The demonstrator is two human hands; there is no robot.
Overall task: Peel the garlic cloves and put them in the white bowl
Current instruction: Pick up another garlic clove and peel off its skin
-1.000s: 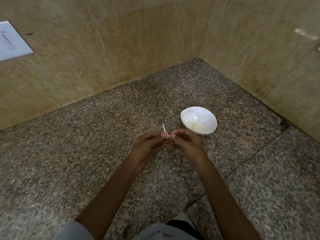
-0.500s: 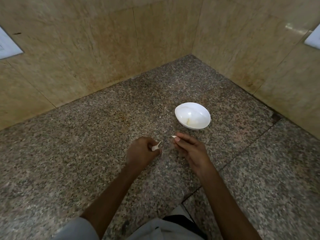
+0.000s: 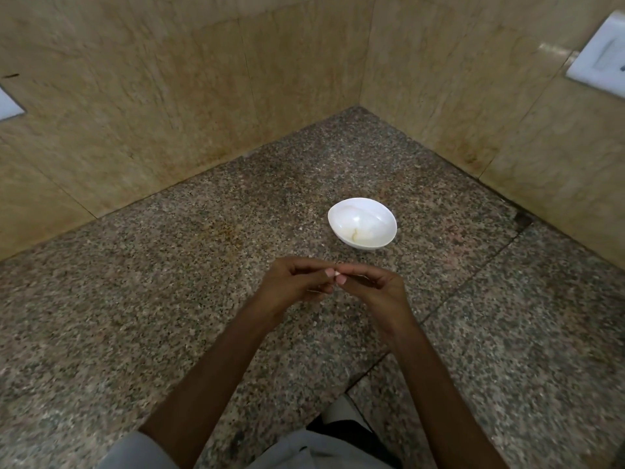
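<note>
Left hand (image 3: 292, 282) and right hand (image 3: 375, 289) meet above granite counter (image 3: 169, 299), fingers curled, fingertips pinching garlic clove (image 3: 336, 274), mostly hidden between them. White bowl (image 3: 362, 223) sits on counter just beyond, untouched.

Bowl (image 3: 362, 223) on tabletop (image 3: 169, 299) near the wall corner; left hand (image 3: 292, 286) and right hand (image 3: 378, 289) fingertips touching, just before bowl, slightly left.
</note>
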